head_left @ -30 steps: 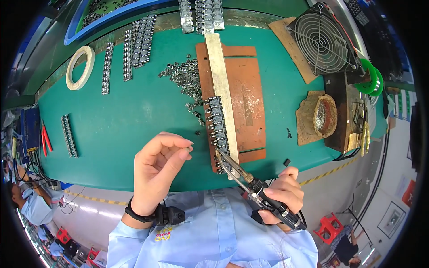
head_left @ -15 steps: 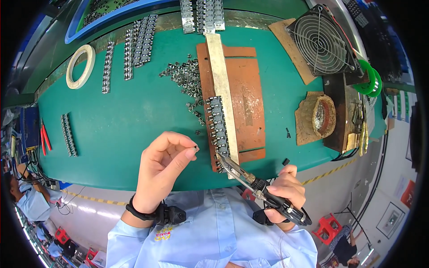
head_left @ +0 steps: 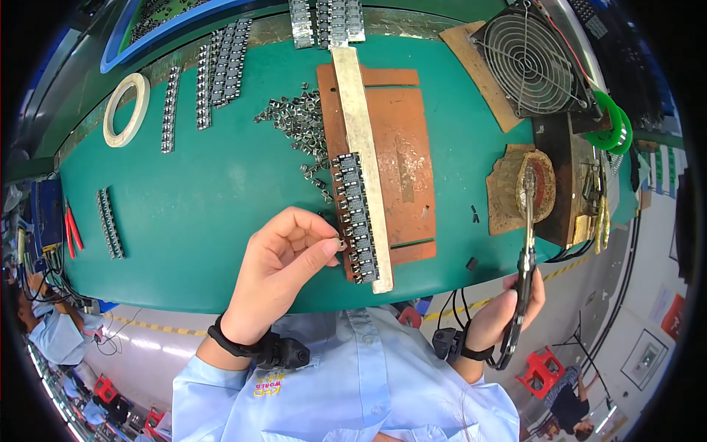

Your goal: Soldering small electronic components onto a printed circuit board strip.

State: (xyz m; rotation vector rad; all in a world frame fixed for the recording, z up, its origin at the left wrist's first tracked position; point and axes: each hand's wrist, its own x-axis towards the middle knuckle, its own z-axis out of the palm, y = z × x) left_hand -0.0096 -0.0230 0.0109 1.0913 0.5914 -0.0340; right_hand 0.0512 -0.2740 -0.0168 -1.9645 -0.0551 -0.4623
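1. Here, a small grey metal component (head_left: 340, 243) is pinched between thumb and forefinger of the left hand (head_left: 283, 269), near the table's front edge, just beside the row of dark components (head_left: 357, 217) along the pale metal bar (head_left: 361, 155).
2. Long dark tweezers (head_left: 524, 243) are gripped in the closed right hand (head_left: 508, 313), tips at the round brown solder pot (head_left: 532, 188).
3. Dipping appears to be in hand; seating the piece calls for careful alignment.

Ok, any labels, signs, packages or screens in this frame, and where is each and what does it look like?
Shirt emblem: on the light blue shirt, lower left chest; small, yellow and orange print.
Framed sign: far right edge; pale rectangle, dark frame.
Red sign: just above it; red rectangle.
No screens or packages visible.
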